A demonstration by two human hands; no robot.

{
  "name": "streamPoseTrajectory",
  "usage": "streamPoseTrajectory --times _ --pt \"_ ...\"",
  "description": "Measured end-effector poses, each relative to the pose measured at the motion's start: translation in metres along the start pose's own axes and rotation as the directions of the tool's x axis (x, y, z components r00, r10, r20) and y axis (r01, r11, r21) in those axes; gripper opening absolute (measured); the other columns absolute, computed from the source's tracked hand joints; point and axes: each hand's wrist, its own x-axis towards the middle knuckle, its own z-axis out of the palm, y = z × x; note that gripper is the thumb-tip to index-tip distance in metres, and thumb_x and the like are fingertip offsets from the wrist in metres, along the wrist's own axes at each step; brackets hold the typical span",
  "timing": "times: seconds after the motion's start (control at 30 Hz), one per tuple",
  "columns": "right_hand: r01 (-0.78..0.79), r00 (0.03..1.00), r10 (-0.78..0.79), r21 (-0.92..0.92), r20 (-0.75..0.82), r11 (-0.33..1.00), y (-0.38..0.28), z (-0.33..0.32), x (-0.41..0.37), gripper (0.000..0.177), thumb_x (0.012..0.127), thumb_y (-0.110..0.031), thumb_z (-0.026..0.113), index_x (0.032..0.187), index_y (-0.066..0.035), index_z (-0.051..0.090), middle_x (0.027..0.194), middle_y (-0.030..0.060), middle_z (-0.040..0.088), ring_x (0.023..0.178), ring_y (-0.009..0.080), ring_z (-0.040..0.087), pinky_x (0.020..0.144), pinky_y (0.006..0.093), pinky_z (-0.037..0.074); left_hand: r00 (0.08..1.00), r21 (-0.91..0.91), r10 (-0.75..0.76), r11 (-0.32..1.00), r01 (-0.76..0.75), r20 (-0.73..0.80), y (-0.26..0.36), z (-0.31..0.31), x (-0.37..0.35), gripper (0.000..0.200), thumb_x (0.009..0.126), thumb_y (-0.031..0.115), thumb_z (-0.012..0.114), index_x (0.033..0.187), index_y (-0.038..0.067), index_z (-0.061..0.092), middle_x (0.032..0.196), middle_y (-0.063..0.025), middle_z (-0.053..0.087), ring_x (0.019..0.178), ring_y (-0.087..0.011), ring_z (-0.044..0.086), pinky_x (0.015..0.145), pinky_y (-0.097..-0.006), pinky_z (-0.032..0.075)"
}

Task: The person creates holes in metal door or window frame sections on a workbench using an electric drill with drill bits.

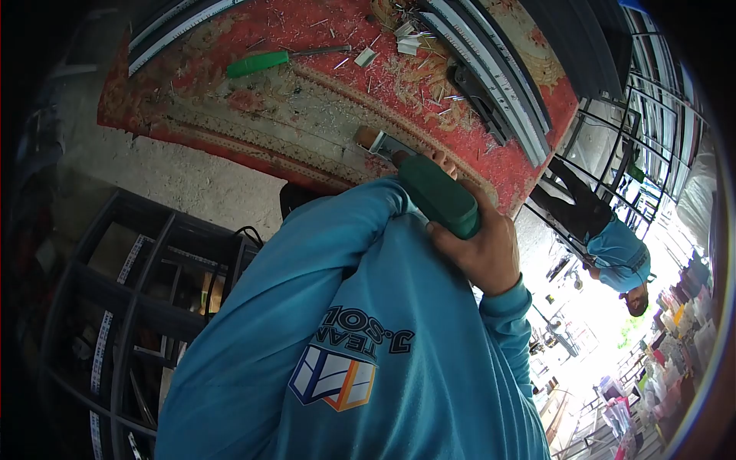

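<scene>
My right hand point(491, 249) is closed round the rear of a green-bodied tool point(437, 195), thumb on the near side. The tool's exact kind is not clear. At its front, a metal part point(391, 146) reaches a small brown block point(366, 137) above the red patterned cloth. My left sleeve crosses my chest to the tool, which hides most of my left hand point(441, 162). Its curled fingers show past the tool's far side; what they hold is hidden. A screwdriver point(259, 64) with a green handle lies farther off on the cloth.
Metal shavings and offcuts point(408, 40) litter the cloth-covered table point(253, 146). Long pale profiles point(491, 69) lie at its right, beside a dark clamp-like piece point(475, 100). A dark frame rack point(126, 299) stands at lower left. Another person point(613, 245) stands at right.
</scene>
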Motion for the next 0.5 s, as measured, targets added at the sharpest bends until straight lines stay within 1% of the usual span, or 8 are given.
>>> streamPoseTrajectory --times 0.03,0.1,0.17,0.23,0.3,0.33,0.43,0.5 --pt "-0.004 1.0 0.005 -0.04 0.019 0.999 -0.002 -0.003 0.004 0.066 0.074 -0.031 0.084 0.131 -0.004 0.064 0.094 0.0232 0.076 0.091 0.0395 0.076 0.082 0.0461 0.059 1.0 -0.004 -0.003 1.0 0.003 0.0 0.0 -0.01 -0.008 0.049 0.091 0.043 0.065 0.13 0.013 0.068 0.135 -0.0085 0.063 0.128 -0.035 0.053 0.098 -0.0549 0.051" --pt "-0.008 0.999 0.011 -0.08 0.043 0.997 -0.005 -0.008 0.013 0.065 0.074 -0.031 0.083 0.131 -0.006 0.064 0.094 0.0231 0.076 0.091 0.0401 0.075 0.082 0.0471 0.059 0.99 -0.199 -0.126 0.974 0.109 -0.071 0.001 -0.028 -0.024 0.052 0.089 0.045 0.066 0.132 0.014 0.066 0.136 -0.0082 0.061 0.129 -0.0358 0.052 0.099 -0.0558 0.051" --pt "0.076 0.995 -0.066 -0.147 0.077 0.986 -0.007 -0.016 0.026 0.063 0.074 -0.031 0.082 0.129 -0.007 0.065 0.094 0.0223 0.076 0.09 0.0407 0.075 0.081 0.0483 0.058 0.991 -0.196 -0.124 0.974 0.11 -0.059 0.002 -0.024 -0.025 0.052 0.089 0.045 0.066 0.132 0.014 0.066 0.136 -0.0082 0.061 0.129 -0.036 0.052 0.099 -0.0559 0.051" --pt "0.057 0.994 -0.042 -0.14 0.105 0.988 -0.016 -0.023 0.035 0.064 0.073 -0.03 0.083 0.13 -0.007 0.064 0.094 0.0212 0.076 0.09 0.0406 0.075 0.082 0.0481 0.059 0.992 -0.188 -0.118 0.976 0.109 -0.04 0.001 -0.019 -0.023 0.053 0.089 0.045 0.066 0.133 0.015 0.066 0.137 -0.0083 0.06 0.129 -0.0363 0.052 0.1 -0.056 0.05" --pt "0.041 0.982 -0.001 -0.214 0.186 0.976 -0.024 -0.026 0.04 0.066 0.073 -0.025 0.085 0.131 -0.003 0.064 0.099 0.0202 0.077 0.093 0.0337 0.077 0.085 0.0406 0.059 0.993 -0.183 -0.117 0.977 0.111 -0.021 -0.005 -0.013 -0.018 0.053 0.089 0.045 0.067 0.133 0.015 0.065 0.137 -0.0084 0.06 0.129 -0.0367 0.052 0.1 -0.0562 0.05" --pt "0.042 0.981 0.001 -0.219 0.193 0.975 -0.027 -0.025 0.04 0.066 0.073 -0.025 0.085 0.131 -0.003 0.064 0.099 0.0202 0.077 0.093 0.0337 0.077 0.085 0.0406 0.059 0.993 -0.179 -0.115 0.977 0.111 -0.012 -0.004 -0.01 -0.015 0.053 0.089 0.045 0.067 0.133 0.015 0.065 0.137 -0.0085 0.06 0.129 -0.0368 0.052 0.1 -0.0563 0.05" --pt "0.017 0.982 0.028 -0.236 0.186 0.972 -0.033 -0.02 0.037 0.065 0.073 -0.025 0.085 0.131 -0.004 0.064 0.099 0.021 0.077 0.093 0.0334 0.078 0.084 0.0409 0.059 0.994 -0.166 -0.107 0.98 0.108 0.016 -0.007 -0.003 -0.004 0.054 0.089 0.045 0.067 0.134 0.015 0.065 0.138 -0.0086 0.059 0.13 -0.0373 0.052 0.1 -0.0566 0.05" --pt "0.064 0.991 -0.034 -0.232 0.13 0.971 -0.025 -0.019 0.035 0.064 0.074 -0.03 0.082 0.131 -0.007 0.064 0.094 0.0217 0.076 0.088 0.0407 0.075 0.081 0.0483 0.06 0.995 -0.159 -0.095 0.982 0.099 0.036 -0.002 0.001 0.003 0.054 0.089 0.045 0.067 0.134 0.016 0.065 0.138 -0.0087 0.059 0.13 -0.0377 0.051 0.101 -0.0568 0.05"
